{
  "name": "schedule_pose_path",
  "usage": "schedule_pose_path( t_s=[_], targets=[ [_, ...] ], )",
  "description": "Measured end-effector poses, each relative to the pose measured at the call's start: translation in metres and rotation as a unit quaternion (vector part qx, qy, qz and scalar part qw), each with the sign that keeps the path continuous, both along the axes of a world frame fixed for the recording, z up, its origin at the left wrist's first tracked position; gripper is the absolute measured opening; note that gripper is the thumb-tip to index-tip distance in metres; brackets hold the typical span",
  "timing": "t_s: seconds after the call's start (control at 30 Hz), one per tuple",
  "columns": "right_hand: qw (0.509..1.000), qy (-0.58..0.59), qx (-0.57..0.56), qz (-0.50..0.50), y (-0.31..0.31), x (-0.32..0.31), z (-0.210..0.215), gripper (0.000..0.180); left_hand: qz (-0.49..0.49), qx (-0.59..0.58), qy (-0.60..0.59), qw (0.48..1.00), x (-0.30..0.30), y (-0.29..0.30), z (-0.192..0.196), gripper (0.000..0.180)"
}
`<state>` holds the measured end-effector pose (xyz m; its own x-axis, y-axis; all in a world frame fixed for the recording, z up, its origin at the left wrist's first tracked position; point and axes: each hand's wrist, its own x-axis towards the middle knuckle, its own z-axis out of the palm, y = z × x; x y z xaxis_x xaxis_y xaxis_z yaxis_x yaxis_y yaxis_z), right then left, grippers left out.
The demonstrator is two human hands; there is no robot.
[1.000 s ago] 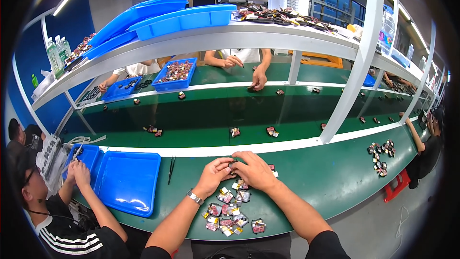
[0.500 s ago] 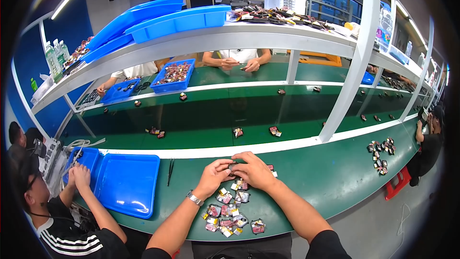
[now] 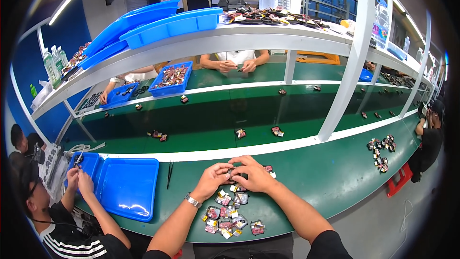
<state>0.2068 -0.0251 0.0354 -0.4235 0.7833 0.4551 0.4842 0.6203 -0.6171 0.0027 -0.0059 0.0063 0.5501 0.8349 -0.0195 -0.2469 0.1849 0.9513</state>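
Head view. Green bench (image 3: 330,182) is curving through a long workroom; the black tweezers (image 3: 170,175) are lying on it, taken here as landmark. White rail (image 3: 191,155) is running just beyond them.

Right of the tweezers, the left hand (image 3: 212,181) and right hand (image 3: 256,176) are meeting, fingers curled, thumbs and fingertips nearly closed. They are pinching one small dark module (image 3: 231,172) between the tips; fingers are covering most of it.

Counts: two hands, one pair of tweezers, one module held. Right of the tweezers and nearer the wearer, about ten loose modules (image 3: 225,228) are overlapping, exact number unclear. One more is showing partly behind the right hand.

Left of the tweezers, a wide blue tray (image 3: 129,182) is lying; beyond it, farther left, a smaller blue tray (image 3: 90,161), a co-worker's hands (image 3: 80,181) working there. Well right of the tweezers, another module cluster (image 3: 383,161) is sitting. Beyond the rail, a white post (image 3: 346,67), right of the tweezers, is blocking part of the green belt (image 3: 206,120).
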Motion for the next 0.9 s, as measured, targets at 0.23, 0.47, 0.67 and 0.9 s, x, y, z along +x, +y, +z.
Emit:
schedule_pose_path(
  t_s=[0.23, 0.47, 0.67, 0.9],
  targets=[
    [1.000, 0.013, -0.013, -0.009, -0.001, 0.001, -0.005, 0.015, 0.001, -0.009, -0.021, 1.000, 0.002, 0.001, 0.000, 0.031],
    [0.985, 0.141, -0.095, 0.024, 0.012, 0.002, -0.023, 0.013, 0.025, 0.001, -0.043, 0.999, 0.000, 0.003, -0.010, 0.024],
    [0.973, 0.165, -0.158, 0.039, 0.012, 0.003, -0.024, 0.013, 0.021, 0.020, -0.032, 0.999, 0.000, 0.003, -0.010, 0.017],
    [0.968, 0.148, -0.195, 0.048, 0.009, 0.001, -0.022, 0.014, 0.027, 0.018, 0.013, 0.999, 0.000, 0.003, -0.012, 0.011]
  ],
)
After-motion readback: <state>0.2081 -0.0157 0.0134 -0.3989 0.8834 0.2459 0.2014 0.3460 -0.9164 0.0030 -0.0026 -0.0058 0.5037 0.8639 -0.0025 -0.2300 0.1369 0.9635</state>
